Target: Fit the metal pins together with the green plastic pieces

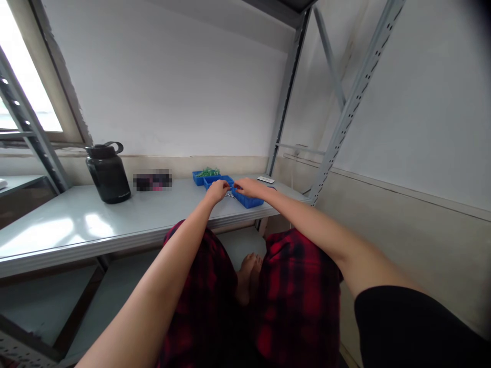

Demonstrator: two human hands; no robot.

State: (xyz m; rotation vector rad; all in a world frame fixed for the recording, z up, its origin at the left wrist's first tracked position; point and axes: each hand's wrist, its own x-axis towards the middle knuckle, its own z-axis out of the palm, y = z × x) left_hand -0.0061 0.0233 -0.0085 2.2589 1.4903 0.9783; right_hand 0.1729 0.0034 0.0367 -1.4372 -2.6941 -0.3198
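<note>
Where the front bin [251, 201] sits, the front edge of the shelf [164, 209] is just beside it. Widest room is to its left: shelf top runs a long way, with the bottle [109, 176] well apart on that side. Right of it is tighter, a short strip and then a post [333, 138]. Wall [184, 87] bounds it behind; knees in plaid trousers [303, 271] are below, on the near side.

Bins: middle bin [213, 180] is just behind-left of the front bin; back bin [197, 179] farther that way, green pieces [209, 172] heaped above its rim. Can't make out what's in front or middle bin, hands block part.

Metal tool [231, 194], type unclear, is just left of the front bin. Left hand [218, 189] is beside it, thumb and fingertips close together; can't tell if they're clamped on anything. Right hand [247, 187] is over the front bin's far side, fingers bent toward the left; grip can't be told.
</note>
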